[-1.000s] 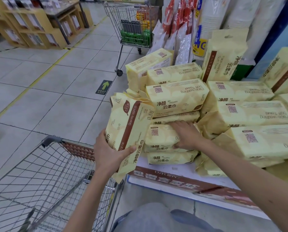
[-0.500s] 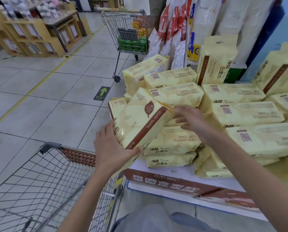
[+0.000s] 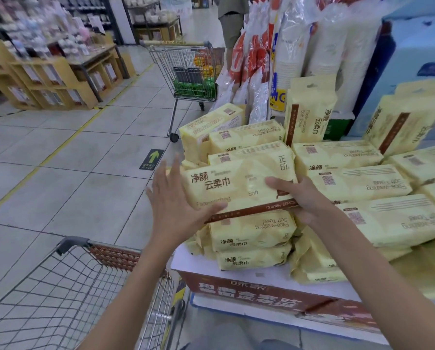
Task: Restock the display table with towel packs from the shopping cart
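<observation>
The display desk [image 3: 274, 279] has a white top and a red printed band along its front edge, and it carries piles of pale yellow towel packs lying flat. The towel pack [image 3: 236, 188] being handled lies lengthways on top of the pile at the desk's front left corner. Its printed face is turned up towards the camera and a brown stripe runs along its near edge.

The left hand [image 3: 178, 205] is at the end of this pack that overhangs the desk's left side. Its fingers are straight and spread apart, the palm is against the pack's end, and the thumb lies flat on the printed face, so this grip is apart and only pressing. The right hand [image 3: 305, 200] is on the pack's other end, further in over the desk. Its thumb lies across the top face and its fingers are curled round beneath, so this grip is clamped on the pack.

Two more packs [image 3: 310, 112] stand upright at the back of the desk. Behind the desk stand tall clear-wrapped white bundles [image 3: 337, 46].

The shopping cart [image 3: 59, 286], a wire basket with a reddish handle bar, stands just left of the desk's front corner, and what can be seen of its basket holds no packs. A second cart [image 3: 193, 72] with green and orange goods stands on the tiled floor beyond the desk's far left corner. A green arrow sticker [image 3: 152, 159] lies on the floor to the left of the desk.
</observation>
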`<control>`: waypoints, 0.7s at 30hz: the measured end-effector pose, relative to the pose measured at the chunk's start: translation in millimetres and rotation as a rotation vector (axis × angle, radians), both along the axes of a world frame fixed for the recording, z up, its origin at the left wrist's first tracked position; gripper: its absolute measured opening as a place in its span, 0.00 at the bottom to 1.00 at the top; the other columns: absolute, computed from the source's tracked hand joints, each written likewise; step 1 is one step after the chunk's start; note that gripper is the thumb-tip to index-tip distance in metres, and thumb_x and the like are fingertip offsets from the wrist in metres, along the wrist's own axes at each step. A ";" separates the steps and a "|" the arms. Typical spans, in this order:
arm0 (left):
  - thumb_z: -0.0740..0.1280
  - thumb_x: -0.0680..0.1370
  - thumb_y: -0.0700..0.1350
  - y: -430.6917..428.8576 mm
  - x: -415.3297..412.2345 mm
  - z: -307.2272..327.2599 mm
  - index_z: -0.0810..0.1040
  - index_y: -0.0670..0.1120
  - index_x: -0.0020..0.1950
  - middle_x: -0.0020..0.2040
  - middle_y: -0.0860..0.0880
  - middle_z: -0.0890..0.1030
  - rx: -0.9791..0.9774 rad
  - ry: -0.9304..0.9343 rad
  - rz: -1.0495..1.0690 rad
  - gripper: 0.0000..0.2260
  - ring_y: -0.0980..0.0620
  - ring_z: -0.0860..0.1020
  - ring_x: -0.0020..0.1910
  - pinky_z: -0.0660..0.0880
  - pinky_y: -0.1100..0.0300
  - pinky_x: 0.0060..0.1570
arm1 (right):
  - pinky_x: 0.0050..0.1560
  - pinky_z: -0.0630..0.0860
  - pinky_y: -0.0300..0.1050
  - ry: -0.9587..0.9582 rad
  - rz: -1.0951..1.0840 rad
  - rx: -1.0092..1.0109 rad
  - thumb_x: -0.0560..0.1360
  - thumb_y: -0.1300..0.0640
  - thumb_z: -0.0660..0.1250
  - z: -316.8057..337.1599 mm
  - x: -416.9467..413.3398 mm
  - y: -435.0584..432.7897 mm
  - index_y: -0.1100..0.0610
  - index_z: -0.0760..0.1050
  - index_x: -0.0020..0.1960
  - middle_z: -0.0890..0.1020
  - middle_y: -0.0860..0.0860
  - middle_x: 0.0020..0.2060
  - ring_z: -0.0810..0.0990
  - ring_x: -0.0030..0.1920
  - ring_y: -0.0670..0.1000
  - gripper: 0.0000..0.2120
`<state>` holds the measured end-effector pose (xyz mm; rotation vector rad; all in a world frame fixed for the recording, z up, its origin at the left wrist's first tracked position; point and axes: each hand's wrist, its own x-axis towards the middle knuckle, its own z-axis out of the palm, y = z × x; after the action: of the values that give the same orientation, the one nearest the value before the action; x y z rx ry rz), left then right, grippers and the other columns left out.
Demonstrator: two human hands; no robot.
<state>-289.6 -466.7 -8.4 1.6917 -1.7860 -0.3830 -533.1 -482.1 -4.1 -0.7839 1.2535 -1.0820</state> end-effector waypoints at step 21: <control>0.84 0.52 0.51 -15.2 -16.4 -74.4 0.67 0.60 0.61 0.55 0.66 0.73 0.220 0.522 -0.031 0.42 0.59 0.70 0.61 0.70 0.62 0.60 | 0.58 0.66 0.40 0.146 -0.227 -0.086 0.76 0.46 0.65 -65.8 6.5 15.7 0.50 0.57 0.73 0.72 0.39 0.58 0.69 0.62 0.44 0.29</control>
<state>-306.0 -482.0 -82.8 1.5226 -1.4201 -0.9673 -526.7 -466.3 -69.9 -0.8116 1.4529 -1.2871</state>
